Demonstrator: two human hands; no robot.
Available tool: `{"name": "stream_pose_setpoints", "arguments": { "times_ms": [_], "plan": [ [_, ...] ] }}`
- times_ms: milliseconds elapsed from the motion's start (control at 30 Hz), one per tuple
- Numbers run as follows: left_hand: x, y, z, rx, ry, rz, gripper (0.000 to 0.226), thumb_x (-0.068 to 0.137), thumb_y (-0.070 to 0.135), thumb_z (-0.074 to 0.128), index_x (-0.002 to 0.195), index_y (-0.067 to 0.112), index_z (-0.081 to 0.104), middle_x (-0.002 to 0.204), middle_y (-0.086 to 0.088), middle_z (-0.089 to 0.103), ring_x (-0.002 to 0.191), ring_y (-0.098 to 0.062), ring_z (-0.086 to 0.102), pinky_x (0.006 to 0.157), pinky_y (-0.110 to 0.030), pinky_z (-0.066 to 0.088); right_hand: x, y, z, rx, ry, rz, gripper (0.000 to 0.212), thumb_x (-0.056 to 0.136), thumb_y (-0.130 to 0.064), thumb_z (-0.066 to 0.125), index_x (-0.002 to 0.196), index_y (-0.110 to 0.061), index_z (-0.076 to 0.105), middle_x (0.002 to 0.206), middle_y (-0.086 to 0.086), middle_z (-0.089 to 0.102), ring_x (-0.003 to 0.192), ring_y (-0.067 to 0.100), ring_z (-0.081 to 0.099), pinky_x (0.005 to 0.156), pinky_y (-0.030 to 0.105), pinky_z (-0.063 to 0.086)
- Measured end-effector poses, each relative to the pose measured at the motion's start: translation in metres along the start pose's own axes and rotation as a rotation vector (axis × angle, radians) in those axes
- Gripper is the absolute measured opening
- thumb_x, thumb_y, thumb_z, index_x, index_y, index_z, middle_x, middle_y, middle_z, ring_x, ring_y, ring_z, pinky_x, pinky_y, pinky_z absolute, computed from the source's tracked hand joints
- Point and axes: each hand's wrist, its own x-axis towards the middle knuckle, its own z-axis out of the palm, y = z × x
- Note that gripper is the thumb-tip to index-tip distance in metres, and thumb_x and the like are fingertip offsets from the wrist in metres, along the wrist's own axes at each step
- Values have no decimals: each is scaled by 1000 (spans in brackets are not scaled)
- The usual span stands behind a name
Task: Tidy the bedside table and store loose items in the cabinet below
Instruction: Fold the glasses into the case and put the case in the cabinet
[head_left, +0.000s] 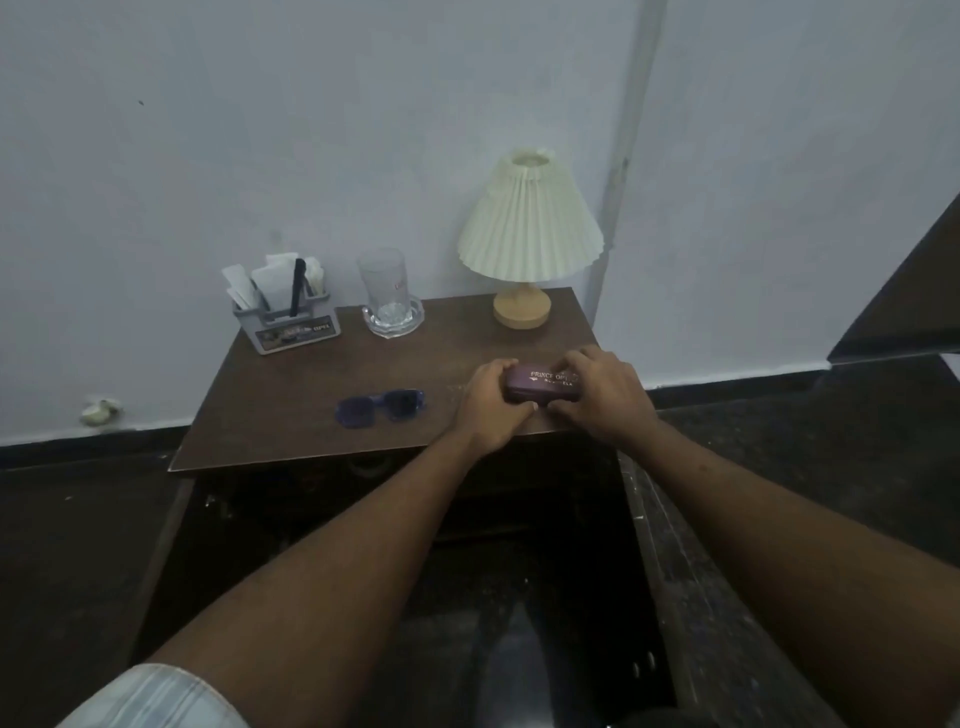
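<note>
A closed purple glasses case (541, 387) with pale lettering lies near the front right edge of the brown bedside table (322, 395). My left hand (491, 402) grips its left end and my right hand (597, 395) grips its right end, thumbs at the front seam. Blue-tinted sunglasses (382, 407) lie folded on the tabletop to the left of my hands. The cabinet (395, 514) below the tabletop is dark and its inside is hard to make out.
At the back of the table stand a grey organiser (293, 327) with papers and a black pen, an empty glass (385, 288) on a glass coaster, and a pleated cream lamp (530, 228). White wall behind, dark floor around, dark furniture at the right.
</note>
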Motion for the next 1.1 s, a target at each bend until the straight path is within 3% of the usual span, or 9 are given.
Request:
{"name": "stream_pose_setpoints", "arguments": {
  "times_ms": [167, 333, 500, 767, 833, 967, 1100],
  "plan": [
    [10, -5, 12, -30, -29, -4, 77, 83, 11, 79, 151, 12, 43, 151, -8, 50, 136, -22, 51, 115, -41, 44, 5, 8, 9, -18, -50, -32, 47, 79, -42, 79, 116, -29, 54, 120, 2, 66, 105, 24, 62, 93, 44, 50],
    [11, -7, 8, 26, -4, 10, 76, 84, 14, 80, 151, 14, 43, 151, -7, 42, 135, -21, 49, 108, -26, 41, 4, 6, 10, 25, -57, -78, 44, 81, -36, 79, 116, -27, 53, 121, 3, 64, 104, 24, 60, 89, 42, 53],
    [-6, -13, -20, 37, 10, -13, 76, 84, 21, 81, 150, 16, 44, 145, -4, 38, 130, -18, 47, 111, -32, 43, -6, -13, 3, 99, -78, -196, 44, 82, -36, 78, 117, -27, 53, 119, 0, 62, 106, 21, 57, 89, 40, 51],
    [-56, -47, -90, -177, 27, -58, 64, 69, 28, 92, 126, 30, 64, 124, 12, 63, 113, -6, 63, 81, -11, 52, -20, -87, -8, 245, -114, -397, 37, 86, -40, 74, 117, -27, 59, 120, -5, 61, 106, 14, 56, 90, 35, 52],
    [-70, -58, -106, -277, 49, -88, 61, 62, 29, 95, 118, 32, 70, 119, 9, 70, 113, -10, 68, 86, -16, 57, -22, -103, -10, 296, -149, -432, 36, 87, -39, 74, 119, -27, 63, 123, -7, 59, 110, 11, 56, 91, 31, 52],
    [-96, -74, -129, -425, 45, -152, 61, 59, 26, 98, 114, 38, 72, 125, 2, 71, 117, -18, 69, 97, -42, 59, -25, -131, -13, 339, -191, -494, 36, 89, -38, 73, 123, -28, 67, 127, -8, 60, 112, 5, 56, 92, 26, 52],
    [-120, -81, -144, -416, 41, -181, 66, 57, 34, 97, 115, 47, 69, 127, 10, 67, 117, -13, 67, 93, -35, 61, -30, -152, -13, 306, -204, -525, 34, 92, -37, 68, 125, -30, 64, 124, -11, 62, 107, 1, 57, 90, 24, 52]
  ]
}}
